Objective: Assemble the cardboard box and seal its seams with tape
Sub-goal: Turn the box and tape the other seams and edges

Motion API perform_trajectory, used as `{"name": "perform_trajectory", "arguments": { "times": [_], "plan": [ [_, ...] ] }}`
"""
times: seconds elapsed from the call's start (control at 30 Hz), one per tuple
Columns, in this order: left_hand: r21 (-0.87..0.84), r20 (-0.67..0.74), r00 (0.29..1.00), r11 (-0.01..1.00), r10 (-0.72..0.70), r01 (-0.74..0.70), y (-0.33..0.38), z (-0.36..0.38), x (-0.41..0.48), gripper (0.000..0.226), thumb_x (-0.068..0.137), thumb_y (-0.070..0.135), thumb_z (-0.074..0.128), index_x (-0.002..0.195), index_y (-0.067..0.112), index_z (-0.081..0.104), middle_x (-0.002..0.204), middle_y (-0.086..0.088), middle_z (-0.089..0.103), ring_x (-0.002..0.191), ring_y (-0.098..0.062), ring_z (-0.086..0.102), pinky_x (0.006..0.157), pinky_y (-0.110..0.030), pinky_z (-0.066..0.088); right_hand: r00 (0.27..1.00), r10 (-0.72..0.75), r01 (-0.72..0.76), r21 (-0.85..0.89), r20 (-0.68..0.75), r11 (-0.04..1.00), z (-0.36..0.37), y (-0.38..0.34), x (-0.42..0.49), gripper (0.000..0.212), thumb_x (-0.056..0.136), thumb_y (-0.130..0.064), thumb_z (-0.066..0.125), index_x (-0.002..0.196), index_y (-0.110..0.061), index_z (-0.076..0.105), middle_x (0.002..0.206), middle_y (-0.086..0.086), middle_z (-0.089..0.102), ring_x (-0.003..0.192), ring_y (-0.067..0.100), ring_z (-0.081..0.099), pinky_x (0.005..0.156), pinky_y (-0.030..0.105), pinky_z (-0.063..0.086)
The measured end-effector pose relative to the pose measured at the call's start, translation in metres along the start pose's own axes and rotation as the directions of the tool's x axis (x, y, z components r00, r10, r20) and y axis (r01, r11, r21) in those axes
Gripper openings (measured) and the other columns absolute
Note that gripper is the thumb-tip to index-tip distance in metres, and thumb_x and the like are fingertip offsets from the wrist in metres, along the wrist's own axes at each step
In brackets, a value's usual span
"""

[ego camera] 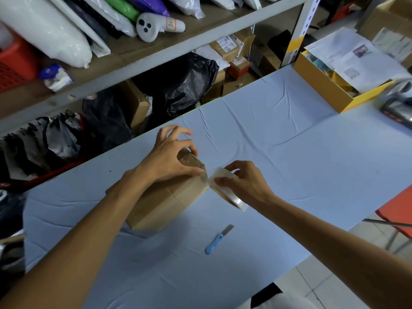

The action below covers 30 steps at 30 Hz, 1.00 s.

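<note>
With our left hand (171, 157) gripping the right end of the cardboard box (165, 201) on the blue tablecloth (289, 152), thumb pinning the tape's end, and our right hand (243, 181) pinching the clear tape roll (225, 192) just right of the box, we should pull taut along the seam.

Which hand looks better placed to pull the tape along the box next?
Probably the right hand: it grips the tape roll at the edge of the cardboard box, while the left hand holds that box steady.
</note>
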<state>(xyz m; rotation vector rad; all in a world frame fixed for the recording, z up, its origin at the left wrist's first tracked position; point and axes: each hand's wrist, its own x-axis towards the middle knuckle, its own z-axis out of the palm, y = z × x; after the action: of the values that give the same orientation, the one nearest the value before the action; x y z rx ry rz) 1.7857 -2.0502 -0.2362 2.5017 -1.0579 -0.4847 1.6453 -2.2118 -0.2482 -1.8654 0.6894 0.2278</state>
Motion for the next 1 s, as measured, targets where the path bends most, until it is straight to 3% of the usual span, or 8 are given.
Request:
{"name": "perform_trajectory", "arguments": {
  "times": [0.1,0.17,0.33,0.6,0.7,0.8,0.9,1.0],
  "plan": [
    [-0.127,0.072,0.996,0.991,0.053,-0.043,-0.004,0.004,-0.003,0.028,0.077,0.049,0.07,0.101,0.035,0.066,0.117,0.017,0.053,0.119,-0.003,0.036,0.1,-0.036,0.043,1.0,0.004,-0.004,0.002,0.005,1.0,-0.001,-0.002,0.001,0.029,0.076,-0.03,0.074,0.1,-0.014,0.067,0.093,0.009,0.067,0.076,0.019,0.062,0.054,0.022,0.039],
    [-0.151,0.1,0.993,0.988,0.057,-0.041,-0.006,0.006,-0.004,0.024,0.08,0.048,0.068,0.102,0.039,0.066,0.109,0.022,0.056,0.111,-0.001,0.042,0.097,-0.036,0.045,1.0,0.001,-0.001,-0.008,0.008,1.0,-0.001,-0.002,0.002,0.028,0.076,-0.028,0.074,0.098,-0.014,0.067,0.092,0.008,0.067,0.073,0.016,0.06,0.053,0.021,0.039],
    [-0.117,0.108,0.992,0.991,0.072,-0.059,-0.001,0.008,-0.003,0.019,0.083,0.045,0.065,0.101,0.041,0.066,0.105,0.02,0.055,0.111,-0.007,0.041,0.097,-0.033,0.037,1.0,0.003,-0.003,-0.026,0.004,1.0,0.0,0.003,0.002,0.028,0.077,-0.031,0.073,0.099,-0.015,0.068,0.094,0.008,0.067,0.076,0.019,0.062,0.055,0.023,0.04],
    [-0.117,0.086,0.994,0.992,0.066,-0.056,0.0,0.012,-0.005,0.023,0.082,0.05,0.065,0.101,0.039,0.069,0.103,0.021,0.052,0.109,-0.005,0.038,0.083,-0.024,0.038,0.993,-0.019,0.026,-0.063,0.116,0.998,-0.006,0.009,0.007,0.034,0.085,-0.035,0.068,0.114,-0.02,0.061,0.101,0.01,0.066,0.07,0.013,0.055,0.054,0.021,0.036],
    [-0.132,0.044,0.996,0.988,0.082,-0.075,0.002,0.014,-0.008,0.023,0.082,0.046,0.066,0.101,0.035,0.071,0.096,0.026,0.049,0.105,-0.003,0.039,0.087,-0.022,0.031,0.99,0.041,-0.012,-0.206,0.137,0.979,-0.007,0.013,0.009,0.05,0.083,-0.044,0.069,0.125,-0.023,0.052,0.104,0.006,0.057,0.084,0.019,0.053,0.062,0.025,0.037],
    [-0.13,0.009,0.996,0.987,0.092,-0.09,0.005,0.016,-0.011,0.021,0.082,0.042,0.068,0.1,0.033,0.072,0.093,0.028,0.047,0.105,-0.004,0.04,0.09,-0.022,0.03,0.993,0.085,-0.041,-0.428,0.085,0.903,-0.003,0.026,0.01,0.051,0.081,-0.059,0.062,0.121,-0.028,0.053,0.096,0.0,0.054,0.091,0.021,0.053,0.074,0.031,0.037],
    [-0.128,-0.011,0.998,0.99,0.061,-0.062,0.002,0.015,-0.011,0.019,0.082,0.041,0.068,0.099,0.033,0.072,0.094,0.028,0.047,0.107,-0.005,0.04,0.092,-0.025,0.034,0.979,0.034,0.011,-0.22,0.203,0.976,-0.008,0.024,0.012,0.033,0.08,-0.053,0.068,0.098,-0.025,0.068,0.083,-0.001,0.062,0.076,0.017,0.054,0.067,0.028,0.04],
    [-0.144,-0.004,0.998,0.988,0.059,-0.059,0.0,0.015,-0.01,0.019,0.082,0.041,0.069,0.098,0.033,0.072,0.096,0.026,0.049,0.107,-0.004,0.039,0.1,-0.03,0.03,0.938,-0.018,0.008,0.029,0.347,1.0,-0.023,0.017,0.01,0.021,0.085,-0.038,0.069,0.096,-0.02,0.073,0.087,0.003,0.069,0.075,0.013,0.061,0.066,0.022,0.045]
  ]
}}
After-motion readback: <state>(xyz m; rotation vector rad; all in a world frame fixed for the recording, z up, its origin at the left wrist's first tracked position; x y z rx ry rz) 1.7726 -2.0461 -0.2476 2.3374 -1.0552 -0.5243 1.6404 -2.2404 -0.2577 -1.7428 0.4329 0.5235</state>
